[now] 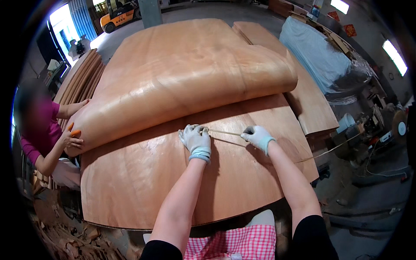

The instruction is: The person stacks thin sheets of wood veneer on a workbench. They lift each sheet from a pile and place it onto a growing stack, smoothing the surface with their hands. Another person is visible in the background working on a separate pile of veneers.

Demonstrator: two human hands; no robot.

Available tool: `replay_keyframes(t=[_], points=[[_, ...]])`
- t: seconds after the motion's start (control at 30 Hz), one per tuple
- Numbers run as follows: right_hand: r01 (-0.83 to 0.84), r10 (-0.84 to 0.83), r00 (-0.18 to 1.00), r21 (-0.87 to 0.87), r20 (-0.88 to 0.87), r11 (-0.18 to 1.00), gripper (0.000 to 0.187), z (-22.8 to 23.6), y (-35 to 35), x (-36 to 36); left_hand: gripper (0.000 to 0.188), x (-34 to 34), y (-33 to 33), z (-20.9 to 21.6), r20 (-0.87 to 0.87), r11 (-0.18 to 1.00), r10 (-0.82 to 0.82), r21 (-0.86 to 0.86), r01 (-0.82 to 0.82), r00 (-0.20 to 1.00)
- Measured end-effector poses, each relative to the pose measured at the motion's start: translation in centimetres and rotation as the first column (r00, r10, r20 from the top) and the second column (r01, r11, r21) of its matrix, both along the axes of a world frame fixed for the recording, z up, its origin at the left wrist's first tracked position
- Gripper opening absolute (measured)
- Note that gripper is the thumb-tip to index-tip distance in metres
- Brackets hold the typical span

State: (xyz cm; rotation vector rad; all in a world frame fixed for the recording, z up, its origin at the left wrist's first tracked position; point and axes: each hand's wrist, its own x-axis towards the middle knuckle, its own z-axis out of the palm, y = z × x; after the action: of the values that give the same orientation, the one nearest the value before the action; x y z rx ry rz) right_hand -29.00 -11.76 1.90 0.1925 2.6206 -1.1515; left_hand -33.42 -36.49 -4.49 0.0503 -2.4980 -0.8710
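Both my hands wear pale work gloves with light blue cuffs. A thin tan strip stretches between them just over the lower wood veneer sheet. My left hand has its fingers closed at the strip's left end, close to the sheet. My right hand pinches the other end, and its dark fingertips show. Beyond my hands, an upper veneer sheet is folded back in a thick, rounded curl that shades the lower one.
At the left, a co-worker in a magenta top rests both hands on the curl's end. Stacked boards stand behind. A narrower veneer stack, a plastic-covered pile and a white bucket lie right. A forklift stands far back.
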Motion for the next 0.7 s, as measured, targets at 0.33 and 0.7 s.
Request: replay_keyframes(t=[0.33,0.7], points=[[0.005,-0.008,1.0,0.314,0.01,0.949,0.036,-2.8,0.7,-5.1,0.011,-4.4,2.1,-1.4,0.259,0.994,0.078,-0.088,-0.058,0.963],[-0.023,0.013,0.999,0.329,0.032,0.944,0.035,-5.0,1.8,-5.2,0.064,0.6,3.9,-2.8,0.331,0.791,-0.328,-0.416,0.448,0.885]])
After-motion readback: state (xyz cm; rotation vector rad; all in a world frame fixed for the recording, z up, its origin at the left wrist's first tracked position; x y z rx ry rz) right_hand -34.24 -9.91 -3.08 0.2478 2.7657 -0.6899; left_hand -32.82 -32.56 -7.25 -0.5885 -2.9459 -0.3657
